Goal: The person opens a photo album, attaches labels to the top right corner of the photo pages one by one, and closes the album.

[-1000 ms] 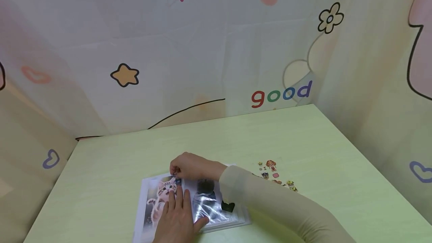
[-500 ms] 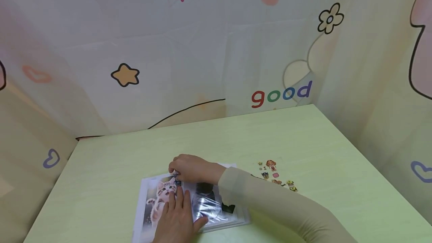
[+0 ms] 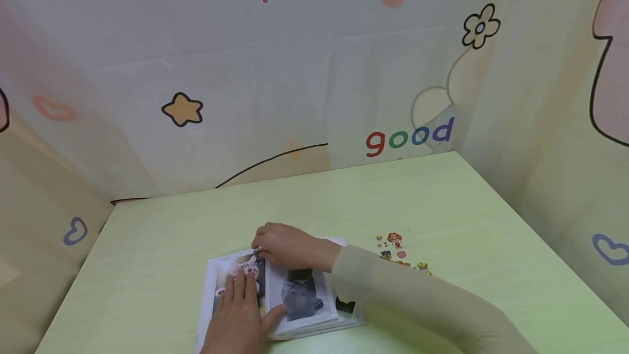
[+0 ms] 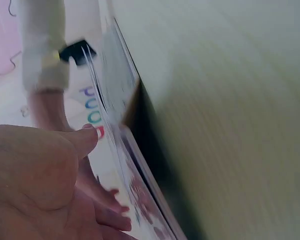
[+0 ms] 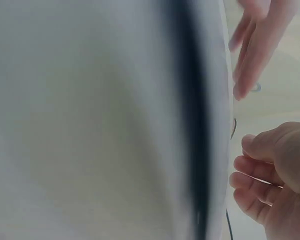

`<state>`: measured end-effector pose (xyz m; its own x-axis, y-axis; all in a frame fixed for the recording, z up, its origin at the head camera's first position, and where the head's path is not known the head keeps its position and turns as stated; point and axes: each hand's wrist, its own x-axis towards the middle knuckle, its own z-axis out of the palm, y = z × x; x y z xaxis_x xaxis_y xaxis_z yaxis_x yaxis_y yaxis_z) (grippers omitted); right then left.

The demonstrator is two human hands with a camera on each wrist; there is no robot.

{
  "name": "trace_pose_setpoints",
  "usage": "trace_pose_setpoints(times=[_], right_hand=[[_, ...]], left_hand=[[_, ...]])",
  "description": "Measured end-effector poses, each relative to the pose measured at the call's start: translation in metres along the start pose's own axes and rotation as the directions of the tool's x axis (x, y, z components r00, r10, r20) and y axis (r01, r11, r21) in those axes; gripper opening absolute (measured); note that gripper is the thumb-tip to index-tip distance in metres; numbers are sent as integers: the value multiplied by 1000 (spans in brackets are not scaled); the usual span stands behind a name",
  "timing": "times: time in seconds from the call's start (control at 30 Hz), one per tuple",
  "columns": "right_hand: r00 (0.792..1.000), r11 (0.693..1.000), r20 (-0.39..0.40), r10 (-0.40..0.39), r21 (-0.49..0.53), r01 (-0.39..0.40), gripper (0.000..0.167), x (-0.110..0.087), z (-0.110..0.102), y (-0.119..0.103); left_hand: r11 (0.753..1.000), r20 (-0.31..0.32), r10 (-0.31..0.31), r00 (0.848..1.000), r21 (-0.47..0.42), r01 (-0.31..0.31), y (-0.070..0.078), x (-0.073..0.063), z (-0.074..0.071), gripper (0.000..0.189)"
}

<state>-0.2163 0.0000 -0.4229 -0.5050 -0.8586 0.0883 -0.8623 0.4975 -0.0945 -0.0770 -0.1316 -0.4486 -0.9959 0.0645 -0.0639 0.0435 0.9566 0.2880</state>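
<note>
An open album (image 3: 275, 302) with clear sleeves lies on the table. Its left page bears a kitten picture (image 3: 245, 267), and a grey animal picture (image 3: 301, 300) is on the right page. My left hand (image 3: 238, 313) rests with extended fingers on the kitten picture, its thumb reaching toward the right page. At the top of the pages near the fold is my right hand (image 3: 287, 247), its fingers loosely bent. In the right wrist view, the right hand's fingertips (image 5: 242, 180) are at the page edge, and nothing shows between them.
Small cartoon dog stickers (image 3: 395, 241) lie right of the album, partly behind the right sleeve (image 3: 388, 277). A black shape (image 3: 345, 305) shows at the album's lower right. A patterned curtain (image 3: 275, 86) closes off the back of the pale green table (image 3: 162, 239).
My left hand has slid left and slightly up across the kitten picture. My right hand has shifted slightly right along the top. Glare on the right page has faded, showing its picture better.
</note>
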Motion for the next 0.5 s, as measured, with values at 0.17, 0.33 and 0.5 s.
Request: trace_pose_setpoints(times=[0.17,0.33,0.5], right_hand=[[997,992,60,-52,-112,59,30,-11,1,-10],[993,978,115,-39,-201,61,39,-16,6,-14],[988,979,155,16,-202,16,47,-18,7,-12]], left_hand=[[999,16,-49,999,0,49,-17,0,-3,108],[997,40,-67,997,-25,68,-26,1,2,116],[994,67,-88,994,-52,91,-26,2,7,126]])
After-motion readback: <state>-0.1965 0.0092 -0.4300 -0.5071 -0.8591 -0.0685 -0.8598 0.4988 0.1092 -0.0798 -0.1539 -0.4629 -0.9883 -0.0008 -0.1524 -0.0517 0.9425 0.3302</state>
